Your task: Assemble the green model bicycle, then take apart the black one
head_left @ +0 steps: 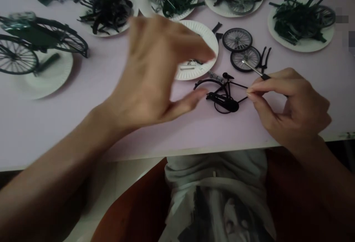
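Note:
A small screwdriver (pixel 253 68) with a silver shaft and black handle is held in my right hand (pixel 291 105), its tip pointing up and left over a toy wheel (pixel 245 57). The thumb and forefinger of that hand pinch together at the front end of a black model bicycle frame (pixel 226 99); whether they grip the frame I cannot tell. My left hand (pixel 155 75), blurred by motion, hovers left of the frame with thumb and fingers apart and nothing visible between them. It partly hides a white paper plate (pixel 184 73) with small parts on it.
Another wheel (pixel 237 39) and a black fork-shaped part (pixel 265 59) lie beyond the frame. Plates of dark parts (pixel 302 47) line the back. A larger model bicycle (pixel 41 36) stands at the left by a plate (pixel 52 81). The table's front edge (pixel 194 152) runs before my lap.

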`<state>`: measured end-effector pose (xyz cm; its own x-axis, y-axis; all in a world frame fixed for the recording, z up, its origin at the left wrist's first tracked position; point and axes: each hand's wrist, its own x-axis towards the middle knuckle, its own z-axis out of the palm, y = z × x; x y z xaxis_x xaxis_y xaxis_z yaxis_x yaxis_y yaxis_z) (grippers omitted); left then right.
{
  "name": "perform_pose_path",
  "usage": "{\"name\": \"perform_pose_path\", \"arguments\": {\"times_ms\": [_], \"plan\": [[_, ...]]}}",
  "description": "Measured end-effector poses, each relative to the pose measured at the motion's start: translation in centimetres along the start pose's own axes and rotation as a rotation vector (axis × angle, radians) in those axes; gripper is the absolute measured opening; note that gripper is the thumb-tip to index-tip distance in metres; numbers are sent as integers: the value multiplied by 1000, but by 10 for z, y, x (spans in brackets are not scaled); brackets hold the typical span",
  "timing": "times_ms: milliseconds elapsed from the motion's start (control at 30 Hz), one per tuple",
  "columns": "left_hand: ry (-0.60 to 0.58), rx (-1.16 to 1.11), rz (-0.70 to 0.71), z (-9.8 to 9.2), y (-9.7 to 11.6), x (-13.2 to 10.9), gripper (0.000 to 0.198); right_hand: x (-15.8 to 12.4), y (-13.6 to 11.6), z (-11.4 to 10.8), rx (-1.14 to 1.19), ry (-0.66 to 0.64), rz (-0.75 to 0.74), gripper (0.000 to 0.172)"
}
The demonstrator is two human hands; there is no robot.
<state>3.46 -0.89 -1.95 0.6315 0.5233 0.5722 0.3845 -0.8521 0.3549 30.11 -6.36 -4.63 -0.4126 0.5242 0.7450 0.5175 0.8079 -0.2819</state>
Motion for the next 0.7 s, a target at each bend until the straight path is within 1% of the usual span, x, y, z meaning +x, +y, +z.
{"name": "perform_pose_path", "arguments": {"times_ms": [100, 133, 233, 300, 400, 533, 700], "plan": [[-85, 55, 115, 17, -1, 2, 45, -1, -3, -1, 15, -36, -7, 36], [-76, 20, 131, 22, 0, 3, 46, -2, -4, -1, 25, -57, -6, 35], [-67, -77, 107, 31, 0, 1, 35, -6, -6, -2, 43, -112, -2, 36], [-74, -63, 128, 32, 0, -3, 28, -7, -6, -2, 48, -133, -11, 39], [-64, 9, 183, 31, 1, -9, 25, -9, -8, -2, 55, -161, -22, 43], [-99, 27, 104, 28, 5, -10, 20, -10, -9, -3, 52, -179, 18, 40], [-91, -89, 75, 32, 13, -9, 16, -11, -10, -4, 8, -168, 26, 44]]}}
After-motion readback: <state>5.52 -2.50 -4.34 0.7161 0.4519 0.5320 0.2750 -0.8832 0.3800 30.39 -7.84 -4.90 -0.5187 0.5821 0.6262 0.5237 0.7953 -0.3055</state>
